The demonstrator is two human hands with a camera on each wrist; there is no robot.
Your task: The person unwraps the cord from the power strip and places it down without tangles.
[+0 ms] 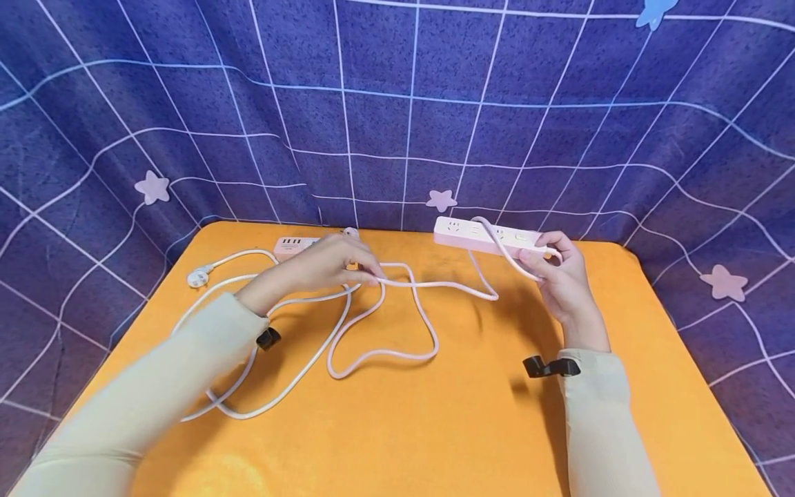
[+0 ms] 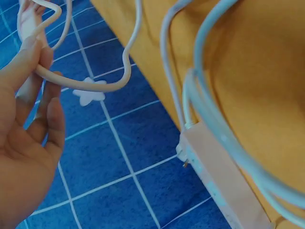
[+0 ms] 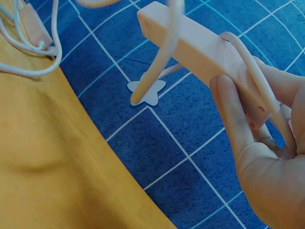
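Observation:
In the head view my right hand [image 1: 570,297] grips a pale pink power strip [image 1: 462,240] by its right end, holding it raised off the table. A loop of its cord [image 1: 506,254] crosses over the strip's socket face and runs down by the fingers. Farther left, my left hand [image 1: 338,262] pinches a stretch of pink cord [image 2: 102,87] between thumb and fingers. Behind that hand lies a second power strip [image 1: 290,247], partly hidden by it; the left wrist view shows a plug [image 2: 181,149] at this strip's end.
Loose white and pink cords [image 1: 298,376] loop over the left and middle of the orange tabletop [image 1: 397,442]. A white plug [image 1: 199,277] lies near the left edge. A blue gridded curtain [image 1: 385,124] with star shapes hangs behind the table.

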